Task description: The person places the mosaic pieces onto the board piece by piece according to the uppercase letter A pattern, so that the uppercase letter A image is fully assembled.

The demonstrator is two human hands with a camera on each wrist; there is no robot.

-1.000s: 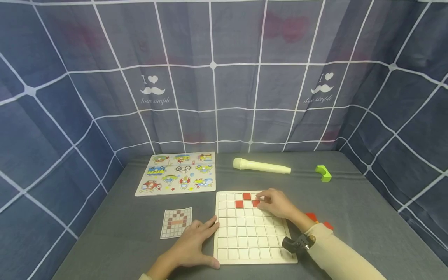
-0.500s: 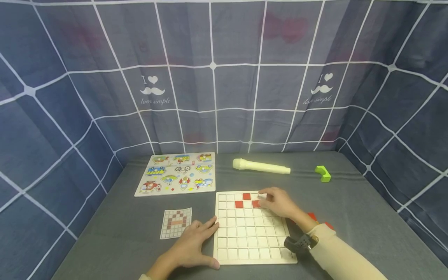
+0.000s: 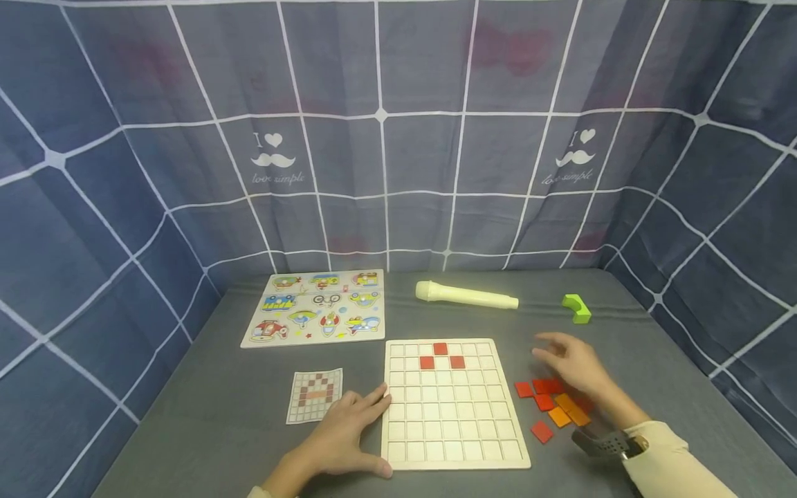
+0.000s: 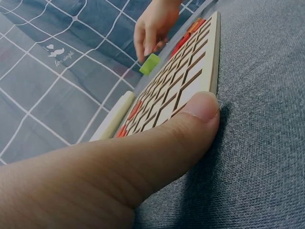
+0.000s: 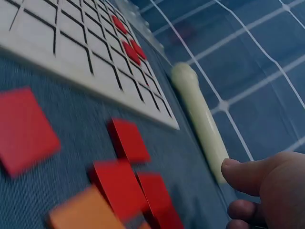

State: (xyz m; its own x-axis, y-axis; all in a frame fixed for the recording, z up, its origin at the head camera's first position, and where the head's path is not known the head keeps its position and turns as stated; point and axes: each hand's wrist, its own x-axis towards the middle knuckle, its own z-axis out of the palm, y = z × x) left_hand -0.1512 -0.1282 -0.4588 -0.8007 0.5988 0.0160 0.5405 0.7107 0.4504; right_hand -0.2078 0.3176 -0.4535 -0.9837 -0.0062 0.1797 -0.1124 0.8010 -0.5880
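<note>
A pale wooden grid board [image 3: 453, 413] lies flat, with three red square tiles [image 3: 441, 348] in cells near its far edge. Along the board's left side, my left hand [image 3: 342, 434] is spread, fingertips and thumb [image 4: 202, 107] touching the edge. Over to the right, my right hand [image 3: 575, 363] hovers above and just behind a loose group of tiles, holding nothing visible. That group has several red tiles [image 3: 542, 432] and some orange tiles [image 3: 560, 416]; my hand and forearm partly cover it. The right wrist view shows red tiles [image 5: 127, 140] close below.
Left of the board lies a small pattern card [image 3: 306, 404], partly behind my left hand. A picture puzzle board [image 3: 317, 325] sits at the back left. Further back are a cream toy microphone [image 3: 467, 295] and a green arch block [image 3: 576, 308]. Gridded curtains [image 3: 417, 159] enclose the table.
My right hand has left the board's far right part and moved right, over the loose tiles, which now show more fully. The left hand stays at the board's edge.
</note>
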